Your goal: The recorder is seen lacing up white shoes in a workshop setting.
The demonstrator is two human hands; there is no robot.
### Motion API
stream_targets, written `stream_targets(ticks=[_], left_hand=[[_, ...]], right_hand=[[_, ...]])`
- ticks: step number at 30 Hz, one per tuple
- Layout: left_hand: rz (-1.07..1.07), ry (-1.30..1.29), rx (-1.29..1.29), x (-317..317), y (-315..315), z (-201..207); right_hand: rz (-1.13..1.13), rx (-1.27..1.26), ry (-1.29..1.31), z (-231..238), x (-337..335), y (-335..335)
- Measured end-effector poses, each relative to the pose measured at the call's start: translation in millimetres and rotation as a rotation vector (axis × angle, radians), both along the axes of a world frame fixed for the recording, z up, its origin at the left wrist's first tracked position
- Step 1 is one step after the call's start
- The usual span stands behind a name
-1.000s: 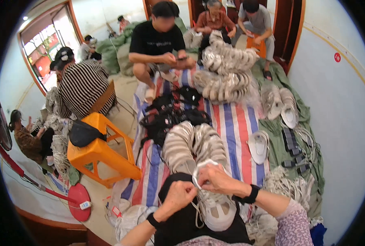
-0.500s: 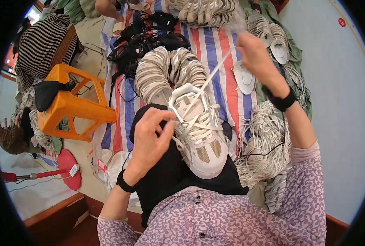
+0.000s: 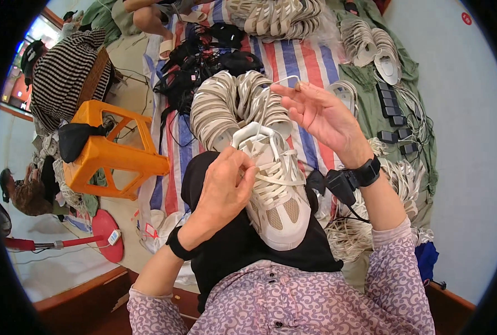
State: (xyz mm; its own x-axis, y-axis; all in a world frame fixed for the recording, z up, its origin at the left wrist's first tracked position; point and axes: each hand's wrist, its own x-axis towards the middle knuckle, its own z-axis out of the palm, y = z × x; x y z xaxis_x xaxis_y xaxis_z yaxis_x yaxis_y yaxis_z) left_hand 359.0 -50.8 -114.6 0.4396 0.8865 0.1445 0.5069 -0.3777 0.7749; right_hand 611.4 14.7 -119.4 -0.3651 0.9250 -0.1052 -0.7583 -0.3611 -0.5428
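Note:
A beige and white sneaker (image 3: pixel 286 226) rests on my black-clad lap, toe toward me, with flat cream laces criss-crossed over its tongue. My left hand (image 3: pixel 224 187) is closed at the sneaker's left eyelet edge, thumb and fingers pressed together; what they pinch is hidden. Above and right of the collar, my right hand (image 3: pixel 324 120) pinches a loose shoelace (image 3: pixel 268 100) near its end. That lace rises from the sneaker and bends over at the fingertips. Dark bands circle both wrists, and a black device hangs by the right one.
Beyond the sneaker stand curved rows of stacked shoe uppers (image 3: pixel 212 109) on a striped sheet (image 3: pixel 176 162). An orange stool (image 3: pixel 114 142) is at left. Bundled laces (image 3: pixel 351 240) and small black blocks (image 3: pixel 391 103) lie at right. Another person's leg (image 3: pixel 151 25) shows at the far edge.
My right hand has come down and left toward the sneaker, and the lace, straight before, now bends. My left hand has moved up and right along the sneaker's side. The whole view has shifted slightly.

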Motion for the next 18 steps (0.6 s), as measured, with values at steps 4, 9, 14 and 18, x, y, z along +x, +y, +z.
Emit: stream_targets(ticks=[4, 9, 14, 18], left_hand=[[-0.013, -0.072, -0.367, -1.1, 2.2, 8.5], [-0.03, -0.181, -0.655, -16.0, 17.2, 28.4], [-0.042, -0.086, -0.701, -36.8, 22.0, 31.6], [-0.04, -0.122, -0.713, -29.2, 23.4, 28.7]], right_hand=[[0.017, 0.029, 0.17, -6.2, 0.1, 5.4], [-0.123, 0.108, 0.101, -2.9, 11.9, 28.6], [-0.175, 0.453, -0.271, -13.4, 73.9, 74.1], [-0.459, 0.308, -0.472, 1.0, 160.5, 110.6]])
